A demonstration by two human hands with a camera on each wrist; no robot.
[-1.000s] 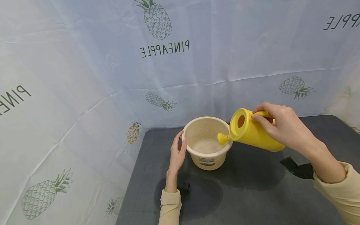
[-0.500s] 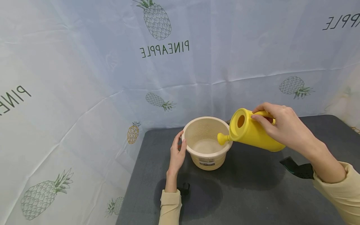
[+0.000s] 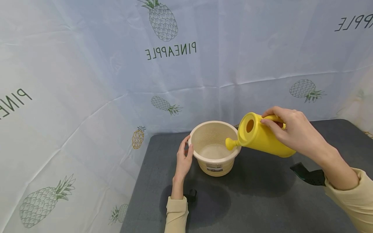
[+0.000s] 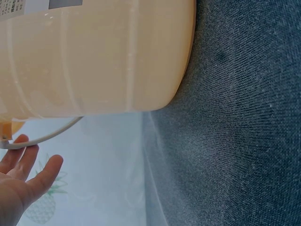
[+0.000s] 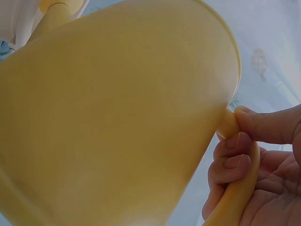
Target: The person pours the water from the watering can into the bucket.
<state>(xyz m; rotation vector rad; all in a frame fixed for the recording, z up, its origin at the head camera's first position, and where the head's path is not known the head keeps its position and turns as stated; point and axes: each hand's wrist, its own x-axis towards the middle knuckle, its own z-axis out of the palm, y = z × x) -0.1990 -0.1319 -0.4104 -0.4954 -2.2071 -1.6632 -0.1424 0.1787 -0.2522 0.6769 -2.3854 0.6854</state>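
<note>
A cream bucket [image 3: 215, 166] with a label on its front stands on the table. My left hand [image 3: 183, 161] holds its left rim, thumb at the rim and fingers against the outer side. In the left wrist view, the fingers [image 4: 43, 179] touch the bucket's pale handle [image 4: 51, 135]. My right hand [image 3: 294, 129] grips the handle [image 5: 242, 188] of a yellow watering can [image 3: 263, 139]. The can is tilted left, its spout head over the bucket's right rim. Inside the bucket, the bottom looks pale; flowing water cannot be made out.
The dark grey table [image 3: 262, 207] reaches back to a pineapple-print curtain [image 3: 204, 74] hanging close behind the bucket. Black straps [image 3: 309, 174] sit at both wrists.
</note>
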